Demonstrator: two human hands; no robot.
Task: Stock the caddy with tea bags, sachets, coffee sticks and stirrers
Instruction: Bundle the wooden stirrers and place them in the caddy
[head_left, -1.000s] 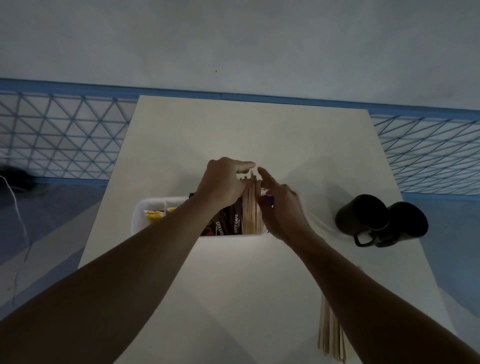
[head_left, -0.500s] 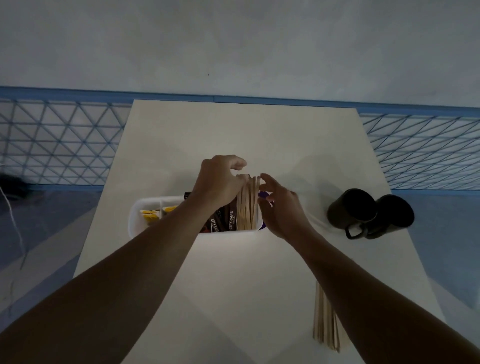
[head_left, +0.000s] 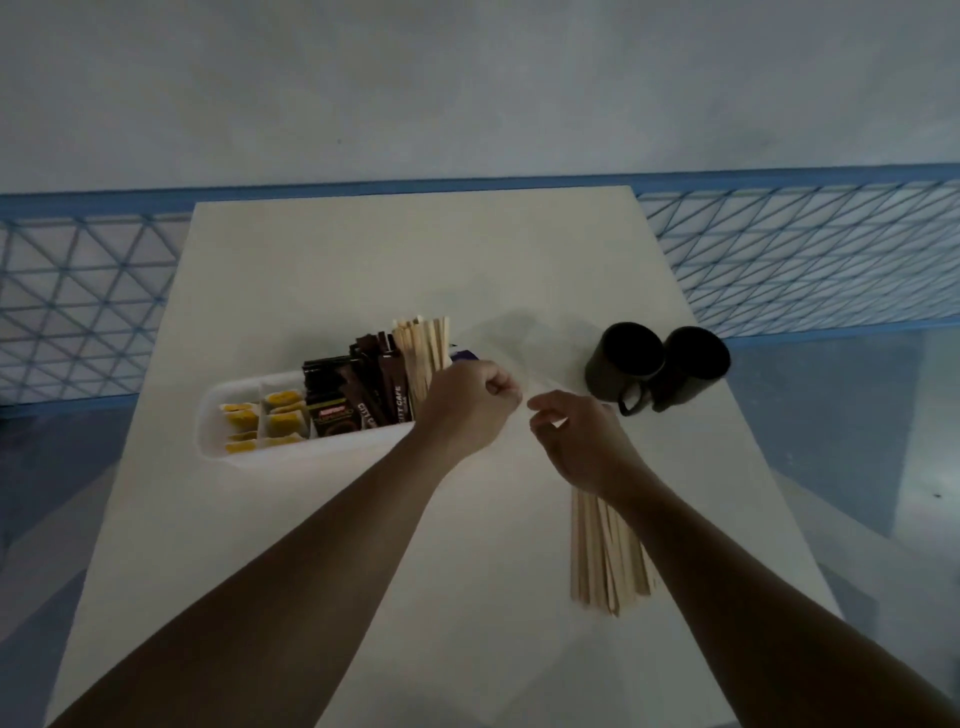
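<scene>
A long white caddy (head_left: 208, 415) lies across the middle of the table. It holds yellow tea bags (head_left: 270, 421) at its left end, dark coffee sticks (head_left: 363, 395) in the middle, and a bundle of wooden stirrers (head_left: 421, 353) standing upright at the right. My left hand (head_left: 467, 405) is curled into a fist at the caddy's right end, against the foot of the stirrer bundle, with nothing visible in it. My right hand (head_left: 576, 441) hovers to the right with fingers curled and apart, above the far end of a loose pile of stirrers (head_left: 602, 556) on the table.
Two black mugs (head_left: 628, 364) (head_left: 691, 364) stand side by side at the table's right edge. Something small and purple (head_left: 464, 356) peeks out behind my left hand. A blue lattice railing (head_left: 78, 291) runs past both sides of the table.
Both hands have come off the tops of the upright stirrers. My left hand dropped to the caddy's right end and closed; my right hand moved right, over the loose pile.
</scene>
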